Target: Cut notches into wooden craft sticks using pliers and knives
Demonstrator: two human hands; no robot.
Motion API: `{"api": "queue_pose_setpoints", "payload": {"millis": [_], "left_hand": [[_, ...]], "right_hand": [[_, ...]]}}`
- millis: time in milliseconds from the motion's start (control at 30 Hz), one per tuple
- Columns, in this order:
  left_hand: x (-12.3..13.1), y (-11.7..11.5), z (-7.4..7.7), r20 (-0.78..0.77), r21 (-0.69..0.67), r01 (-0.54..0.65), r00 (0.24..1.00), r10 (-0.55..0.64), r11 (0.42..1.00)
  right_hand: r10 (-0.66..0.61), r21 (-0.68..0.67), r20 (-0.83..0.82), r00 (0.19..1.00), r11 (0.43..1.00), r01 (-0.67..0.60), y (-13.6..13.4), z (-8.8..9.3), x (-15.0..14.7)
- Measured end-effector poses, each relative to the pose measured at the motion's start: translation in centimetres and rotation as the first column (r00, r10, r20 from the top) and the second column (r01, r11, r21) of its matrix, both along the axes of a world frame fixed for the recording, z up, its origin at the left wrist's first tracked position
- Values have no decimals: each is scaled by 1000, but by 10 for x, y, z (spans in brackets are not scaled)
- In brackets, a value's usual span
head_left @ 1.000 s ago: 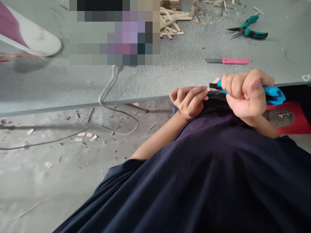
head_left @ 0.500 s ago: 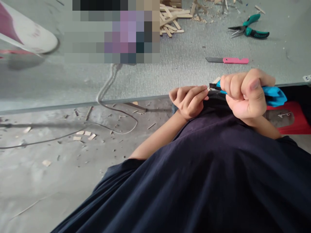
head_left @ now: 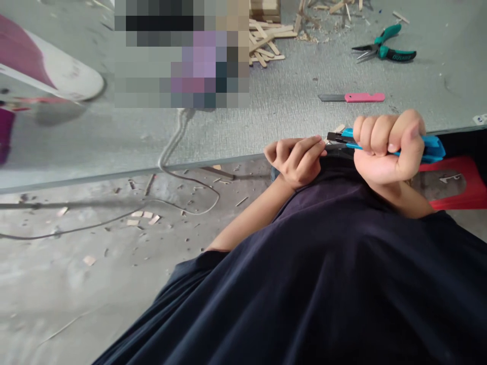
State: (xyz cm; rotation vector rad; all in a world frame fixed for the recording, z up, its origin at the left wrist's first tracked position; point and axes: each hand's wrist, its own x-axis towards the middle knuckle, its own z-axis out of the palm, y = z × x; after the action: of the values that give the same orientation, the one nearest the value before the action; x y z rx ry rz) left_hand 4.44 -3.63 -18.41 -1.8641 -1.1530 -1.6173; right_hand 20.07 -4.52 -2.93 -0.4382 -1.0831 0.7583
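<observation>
My right hand [head_left: 391,144] is wrapped round a blue utility knife [head_left: 348,137], thumb on top, the knife's dark front end pointing left. Just left of it, the fingers of my left hand [head_left: 297,159] are pinched together at the table edge. A pale wooden craft stick [head_left: 341,128] shows at these fingertips, partly hidden behind the knife's front end. Beyond my hands a pink-handled craft knife [head_left: 364,98] lies flat on the table. Farther back rest green-and-black pliers [head_left: 397,52], their jaws apart.
A heap of wooden sticks [head_left: 268,43] lies at the back of the grey table [head_left: 289,106], near shavings. At left lies a white-and-pink bottle-like object [head_left: 72,71]. A cable [head_left: 167,152] hangs over the edge to the littered floor [head_left: 114,289]. A red stool [head_left: 474,182] stands at right.
The camera view has shifted slightly. My right hand has turned a little and moved slightly with the utility knife; my left hand keeps nearly the same pinch.
</observation>
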Motion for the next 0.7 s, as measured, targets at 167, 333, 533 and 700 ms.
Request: {"api": "queue_pose_setpoints", "payload": {"millis": [167,333,533,700], "left_hand": [[1,2,-9,1,-133,-12,1000,12,991],[1,1,-11,21,-156,-25,999,29,987],[3,-6,-1,98,-149,52,995,-38,987],[-3,-15,-4,99,-253,42,995,-18,967]], "right_hand": [[101,1,-77,992,995,-102,-1,20,4],[171,-40,-209,963,982,-183,-16,56,50],[457,-30,155,876,888,-458,1,58,57],[557,-43,96,825,830,-555,16,36,36]]}}
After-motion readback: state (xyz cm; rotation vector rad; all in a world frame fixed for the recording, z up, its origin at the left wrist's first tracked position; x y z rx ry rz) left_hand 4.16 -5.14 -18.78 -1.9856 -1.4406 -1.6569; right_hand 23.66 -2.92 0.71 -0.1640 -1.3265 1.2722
